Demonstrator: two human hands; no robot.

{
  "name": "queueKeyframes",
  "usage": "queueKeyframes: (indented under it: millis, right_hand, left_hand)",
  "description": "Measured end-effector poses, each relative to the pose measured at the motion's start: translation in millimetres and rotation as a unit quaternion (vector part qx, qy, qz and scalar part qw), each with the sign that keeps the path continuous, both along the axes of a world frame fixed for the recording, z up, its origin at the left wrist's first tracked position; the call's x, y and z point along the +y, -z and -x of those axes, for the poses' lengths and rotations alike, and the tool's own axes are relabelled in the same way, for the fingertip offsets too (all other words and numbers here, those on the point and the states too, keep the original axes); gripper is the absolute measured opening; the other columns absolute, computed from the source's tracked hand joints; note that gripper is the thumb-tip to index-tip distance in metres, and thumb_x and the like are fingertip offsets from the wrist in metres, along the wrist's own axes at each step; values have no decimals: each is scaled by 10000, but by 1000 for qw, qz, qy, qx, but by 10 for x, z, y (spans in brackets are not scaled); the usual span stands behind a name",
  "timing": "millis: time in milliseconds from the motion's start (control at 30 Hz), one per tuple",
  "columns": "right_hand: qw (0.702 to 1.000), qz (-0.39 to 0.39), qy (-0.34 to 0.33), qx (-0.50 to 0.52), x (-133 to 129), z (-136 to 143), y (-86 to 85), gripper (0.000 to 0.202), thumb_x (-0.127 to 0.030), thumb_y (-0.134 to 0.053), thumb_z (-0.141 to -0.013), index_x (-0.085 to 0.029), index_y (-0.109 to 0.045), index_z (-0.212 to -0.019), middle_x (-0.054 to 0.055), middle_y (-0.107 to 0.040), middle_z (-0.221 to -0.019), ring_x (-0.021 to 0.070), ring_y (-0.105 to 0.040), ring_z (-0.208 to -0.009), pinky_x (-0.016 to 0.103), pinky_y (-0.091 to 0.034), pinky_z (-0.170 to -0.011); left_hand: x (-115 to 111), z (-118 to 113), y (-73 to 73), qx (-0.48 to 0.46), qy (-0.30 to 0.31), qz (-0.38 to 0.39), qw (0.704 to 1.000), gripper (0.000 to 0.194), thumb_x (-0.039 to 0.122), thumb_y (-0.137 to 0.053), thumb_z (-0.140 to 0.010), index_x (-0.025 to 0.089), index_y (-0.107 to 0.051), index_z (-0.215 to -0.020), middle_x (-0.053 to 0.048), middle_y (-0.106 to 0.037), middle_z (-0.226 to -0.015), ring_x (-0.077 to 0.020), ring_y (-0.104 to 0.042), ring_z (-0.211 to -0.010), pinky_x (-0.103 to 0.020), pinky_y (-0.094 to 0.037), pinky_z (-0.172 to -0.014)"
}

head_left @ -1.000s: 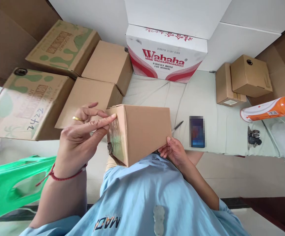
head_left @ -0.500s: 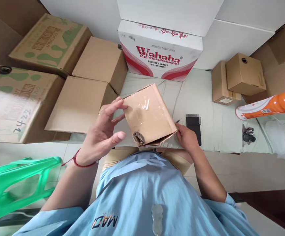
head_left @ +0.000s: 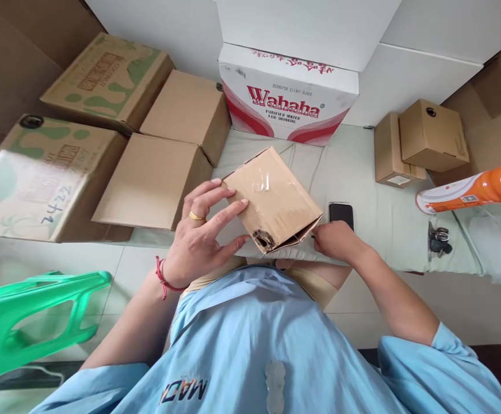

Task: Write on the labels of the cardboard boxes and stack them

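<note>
A small brown cardboard box (head_left: 274,198) sits slantwise on the table in front of me. Clear tape shines on its upper face, and a dark, ragged hole (head_left: 263,238) marks its lower left corner. My left hand (head_left: 209,224) grips the box's left edge, fingertips on the upper face and thumb by the side below. Close to the right corner, where a flap gapes, my right hand (head_left: 334,240) is closed. Whatever its fingers hold is hidden. A black phone (head_left: 341,214) lies just behind that hand.
Several larger cartons (head_left: 150,178) stand to the left. A white and red water carton (head_left: 289,95) is at the back. Small boxes (head_left: 431,135), an orange bottle (head_left: 474,187) and keys (head_left: 439,240) are on the right. A green stool (head_left: 73,305) stands at lower left.
My left hand has moved in from beside the box and now has its fingers on it. The box has shifted slightly right. My right hand has moved right and closed more tightly.
</note>
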State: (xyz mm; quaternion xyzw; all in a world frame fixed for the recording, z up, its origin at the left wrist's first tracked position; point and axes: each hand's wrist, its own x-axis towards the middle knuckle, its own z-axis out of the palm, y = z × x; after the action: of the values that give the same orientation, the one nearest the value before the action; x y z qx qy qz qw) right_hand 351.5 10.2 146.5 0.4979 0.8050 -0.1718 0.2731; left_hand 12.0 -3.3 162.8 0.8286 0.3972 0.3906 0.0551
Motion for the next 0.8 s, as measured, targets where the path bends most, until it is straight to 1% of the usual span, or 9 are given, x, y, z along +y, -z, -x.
queueKeyframes:
  millis: [100,200,267,400,433,467,533,600,800]
  right_hand:
    - [998,9,11,58,-131,-195,-263,102,-220,-595,-939,-196,-690,-910,77,-753,-768,215,-689,-697,299,-344,-624]
    - [961,-15,115,251,-307,-480,-439,110,-232,-646,-865,-240,-568,-788,-42,-580,-611,133,-488,-540,272,-330,-578]
    - [881,-54,200,426,-420,-629,-480,212,-268,-682,-875,-257,-504,-760,-75,-486,-576,114,-397,-499,261,-319,-534]
    - [619,-115,336,701,-524,-639,-476,405,-428,-756,-919,-275,-421,-751,-113,-360,-529,85,-246,-415,238,-227,-447]
    - [577,-121,362,722,-519,-588,-475,400,-472,-774,-909,-274,-455,-770,-109,-395,-527,80,-245,-402,234,-220,-436]
    - [558,-121,385,725,-504,-525,-478,372,-510,-792,-893,-273,-518,-810,-91,-480,-547,80,-281,-398,232,-231,-430]
    - [551,-117,412,716,-460,-384,-488,354,-555,-832,-853,-267,-639,-922,-18,-680,-682,94,-409,-440,242,-294,-440]
    - [556,-101,411,715,-411,-242,-498,379,-540,-884,-815,-260,-714,-1005,37,-776,-822,116,-505,-516,255,-354,-466]
    - [608,-127,361,696,-253,159,-505,369,-570,-895,-825,-249,-796,-977,29,-731,-789,156,-582,-630,287,-450,-541]
  left_hand:
    - [11,-17,-16,3,-41,-40,998,574,282,-852,-902,336,-695,-1452,-121,-657,-1263,-348,-611,-1287,-536,-549,-1101]
    - [-5,-80,-13,18,-68,-65,995,505,305,-865,-895,334,-738,-1383,-100,-681,-1155,-324,-632,-1173,-523,-564,-1031]
    - [-21,-151,-9,20,-88,-81,993,411,343,-863,-901,327,-766,-1300,-91,-700,-1121,-331,-642,-1183,-545,-563,-1032]
    - [-1,-315,-21,11,-71,-68,995,162,375,-816,-947,302,-748,-1075,-70,-726,-1285,-348,-613,-1407,-631,-486,-1204]
    - [19,-348,-26,4,-53,-59,997,129,362,-796,-962,286,-726,-1039,-64,-732,-1322,-339,-620,-1430,-636,-460,-1245]
    - [41,-374,-30,-2,-36,-48,998,109,344,-775,-975,270,-706,-1016,-60,-744,-1336,-328,-646,-1420,-632,-441,-1273]
    - [85,-403,-32,-10,-13,-34,999,90,317,-745,-987,249,-687,-991,-58,-781,-1303,-308,-718,-1342,-610,-429,-1296]
    - [111,-406,-27,-10,-9,-32,999,78,303,-742,-985,242,-695,-993,-57,-806,-1276,-296,-754,-1290,-582,-425,-1303]
    - [81,-371,10,-2,-10,-27,1000,154,289,-749,-983,285,-765,-1136,-51,-799,-1336,-285,-725,-1331,-551,-401,-1318]
